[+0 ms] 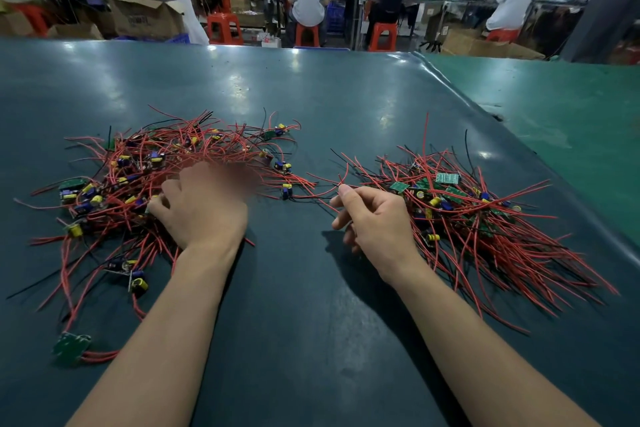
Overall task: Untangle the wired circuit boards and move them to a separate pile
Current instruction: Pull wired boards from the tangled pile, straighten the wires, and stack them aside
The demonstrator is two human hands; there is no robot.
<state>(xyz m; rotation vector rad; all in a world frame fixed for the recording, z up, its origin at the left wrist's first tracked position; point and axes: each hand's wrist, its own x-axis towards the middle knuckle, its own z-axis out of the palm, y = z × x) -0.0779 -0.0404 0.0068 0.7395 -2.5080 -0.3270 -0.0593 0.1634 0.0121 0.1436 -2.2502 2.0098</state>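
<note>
The left hand [204, 208] is digging, fingers curled, into the tangled pile [145, 184]; what it grips is hidden; the right hand [374, 218] is pinching a red wire [311, 184] beside the sorted pile [485, 218]; pulling slowly should be freeing one board; bare desk [294, 288] is lying open between.

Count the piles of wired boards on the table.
2. The tangled pile lies on the left under the left hand; the neater pile lies on the right beside the right hand. A few loose boards sit between and near them.
</note>
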